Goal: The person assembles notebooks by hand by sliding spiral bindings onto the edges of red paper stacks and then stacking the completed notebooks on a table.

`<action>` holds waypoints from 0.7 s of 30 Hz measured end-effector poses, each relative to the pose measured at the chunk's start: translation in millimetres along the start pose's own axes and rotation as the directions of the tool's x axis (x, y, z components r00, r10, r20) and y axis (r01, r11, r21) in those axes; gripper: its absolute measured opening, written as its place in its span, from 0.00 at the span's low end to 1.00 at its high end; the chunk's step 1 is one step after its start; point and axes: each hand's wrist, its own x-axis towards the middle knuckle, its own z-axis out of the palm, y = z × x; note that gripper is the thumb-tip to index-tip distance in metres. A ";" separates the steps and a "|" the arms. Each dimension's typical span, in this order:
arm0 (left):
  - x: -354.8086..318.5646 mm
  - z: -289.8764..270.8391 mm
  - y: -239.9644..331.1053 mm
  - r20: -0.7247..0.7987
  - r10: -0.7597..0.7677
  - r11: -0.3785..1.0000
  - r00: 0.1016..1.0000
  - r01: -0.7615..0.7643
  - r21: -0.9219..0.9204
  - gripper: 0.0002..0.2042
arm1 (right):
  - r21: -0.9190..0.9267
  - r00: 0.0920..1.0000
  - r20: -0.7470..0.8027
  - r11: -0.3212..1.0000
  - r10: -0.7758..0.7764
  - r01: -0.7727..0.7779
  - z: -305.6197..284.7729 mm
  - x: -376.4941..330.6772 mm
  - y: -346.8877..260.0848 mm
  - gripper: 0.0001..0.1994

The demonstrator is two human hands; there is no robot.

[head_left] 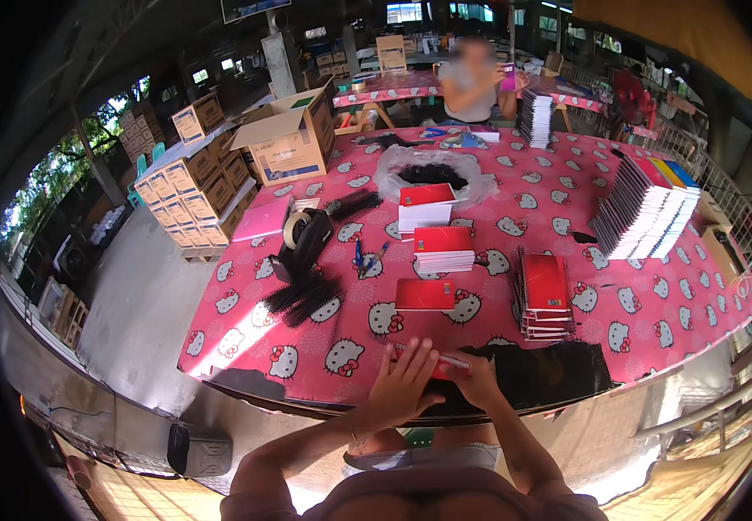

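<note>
At the near edge of the table, my right hand [478, 382] grips a red notebook [452, 359], which is tilted so that mostly its thin edge shows. My left hand [402, 388] lies against the notebook's left side with its fingers stretched out. Just beyond my hands a single red notebook [425, 295] lies flat. Behind it sit a short stack of red-covered notebooks [444, 239] and another small stack with white pages showing [428, 195]. To the right stands a stack of spiral-bound red notebooks [546, 282].
Black coil bindings [305, 298] and a tape dispenser [305, 243] lie left, near blue-handled pliers [369, 258]. A plastic bag [393, 178] holds black coils. Tall notebook stacks [632, 208] stand right, an open carton [285, 143] far left. A person [470, 87] works at the far table.
</note>
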 end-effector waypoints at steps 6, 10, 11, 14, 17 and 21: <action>1.7 4.2 5.3 0.038 -0.007 0.999 0.999 0.005 0.038 0.42 | 0.043 0.996 0.061 0.997 0.065 -0.067 2.5 -3.2 9.7 0.15; -25.2 23.0 21.8 -0.003 -0.033 0.996 0.999 0.033 -0.078 0.40 | 0.005 0.998 0.058 1.000 -0.024 0.023 4.9 -5.2 14.2 0.16; -13.1 18.2 18.1 -0.019 -0.036 0.999 0.999 0.035 -0.035 0.40 | -0.022 0.995 0.094 1.000 -0.020 0.022 2.5 1.1 17.0 0.17; -7.0 16.3 16.6 0.005 -0.024 1.000 1.000 0.024 -0.005 0.40 | -0.017 0.995 0.076 0.998 -0.064 0.066 7.0 1.0 13.2 0.18; -41.0 27.2 30.7 0.048 0.043 0.994 0.998 -0.038 -0.103 0.39 | -0.132 0.997 0.034 0.989 -0.068 0.072 7.0 0.1 12.8 0.18; 9.7 8.7 10.0 0.006 -0.004 1.000 1.000 0.004 0.018 0.40 | -0.090 0.993 0.088 0.993 0.079 -0.071 9.1 -3.8 25.4 0.18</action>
